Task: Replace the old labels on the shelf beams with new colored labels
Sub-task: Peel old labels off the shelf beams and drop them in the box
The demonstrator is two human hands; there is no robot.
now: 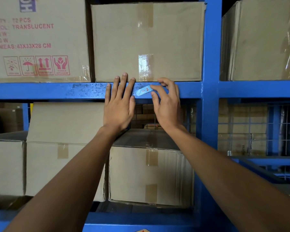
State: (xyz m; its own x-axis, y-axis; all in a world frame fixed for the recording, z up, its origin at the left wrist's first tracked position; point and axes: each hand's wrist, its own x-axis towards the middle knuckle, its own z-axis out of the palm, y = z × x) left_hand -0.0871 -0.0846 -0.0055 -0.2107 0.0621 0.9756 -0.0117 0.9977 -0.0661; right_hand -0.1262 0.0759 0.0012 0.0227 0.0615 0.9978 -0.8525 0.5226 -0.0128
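Note:
A blue shelf beam [57,90] runs across the view at mid height. On its front face sits a small light blue label [143,91] with red writing, tilted slightly. My right hand [167,104] pinches the label's right end between thumb and forefinger. Lying flat on the beam just left of the label, my left hand [119,104] has its fingers spread and holds nothing. A worn, scuffed patch [84,91] shows on the beam to the left of that hand.
Cardboard boxes [146,42] stand on the beam above, and more boxes [151,174] fill the shelf below. A blue upright post [210,97] rises just right of my right hand. Wire mesh [258,128] backs the lower right bay.

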